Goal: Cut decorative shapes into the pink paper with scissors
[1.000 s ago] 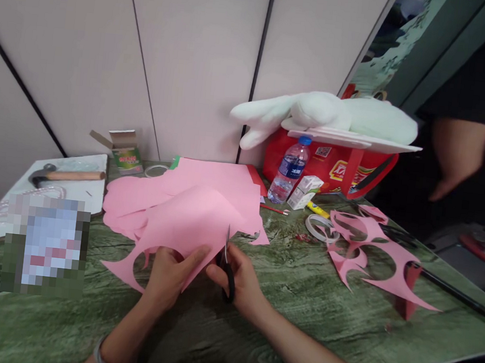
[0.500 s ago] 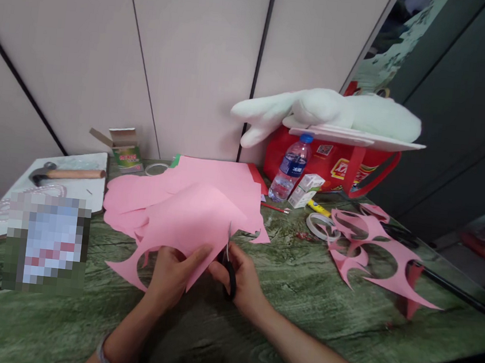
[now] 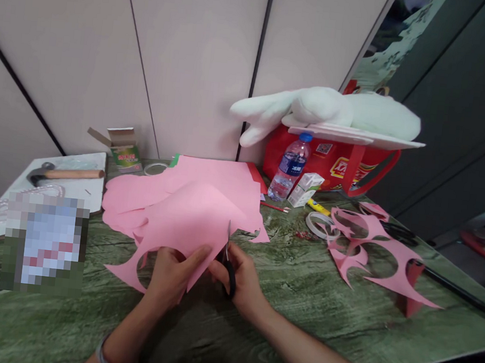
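My left hand [image 3: 174,272] pinches a sheet of pink paper [image 3: 198,214], thumb on top and fingers hidden beneath. Curved cut-outs leave ragged strips along the sheet's lower left edge. In my right hand [image 3: 238,279] is a pair of scissors [image 3: 229,275] with black handles, blades pointing away from me at the right side of the sheet. How far the blades are apart cannot be made out. Behind the held sheet lie more pink sheets [image 3: 221,170], with rounded pink cut pieces [image 3: 122,195] at their left.
Pink paper scraps [image 3: 390,258], a tape roll [image 3: 323,226] and a yellow stick [image 3: 318,207] lie right. Behind stand a water bottle [image 3: 289,169], a small white box [image 3: 306,189] and a red bag [image 3: 335,162] under a white plush toy [image 3: 354,112]. Leftward, a hammer [image 3: 70,174] rests on a white board [image 3: 93,160].
Almost nothing differs. The view has shifted very slightly; both hands, the paper and the scissors keep nearly the same positions.
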